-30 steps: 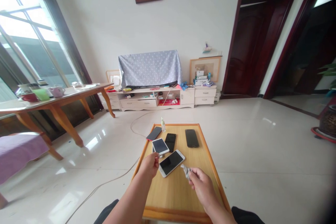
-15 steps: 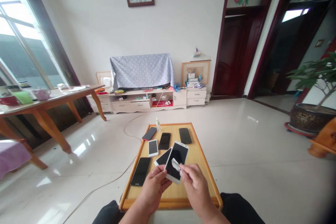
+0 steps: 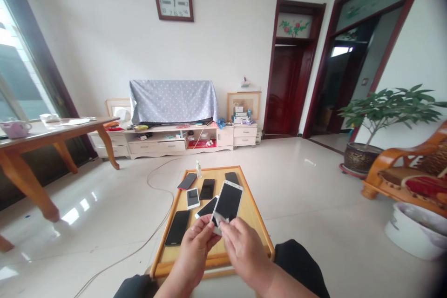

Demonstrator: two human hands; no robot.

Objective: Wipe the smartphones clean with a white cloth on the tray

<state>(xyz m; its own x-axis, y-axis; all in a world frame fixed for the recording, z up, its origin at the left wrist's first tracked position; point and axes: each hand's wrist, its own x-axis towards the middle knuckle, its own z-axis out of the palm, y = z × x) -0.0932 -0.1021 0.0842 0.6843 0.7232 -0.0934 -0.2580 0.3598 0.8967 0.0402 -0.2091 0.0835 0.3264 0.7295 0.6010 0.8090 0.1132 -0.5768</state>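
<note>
A white-framed smartphone with a glossy black screen (image 3: 227, 202) is gripped at its lower end by the left hand (image 3: 193, 251), the fingers closed around its edge, and is held tilted up above a low wooden table with an orange-brown rim (image 3: 188, 267). A crumpled grey cloth (image 3: 219, 219) is pinched against the phone's lower end by the right hand (image 3: 246, 253), which is curled closed just beside the left hand. Laid flat on the tabletop are a black-screened phone (image 3: 206, 207) partly hidden beneath the held one, a black smartphone (image 3: 177, 227), a small white-framed phone (image 3: 193, 198), a black phone (image 3: 207, 189), a dark phone with a red edge (image 3: 186, 181) and a further black phone (image 3: 232, 177). A small clear bottle with a white cap (image 3: 199, 169) stands upright near the far rim, and a pale cable (image 3: 159, 192) is run across the glossy tiled floor beside the table.
</note>
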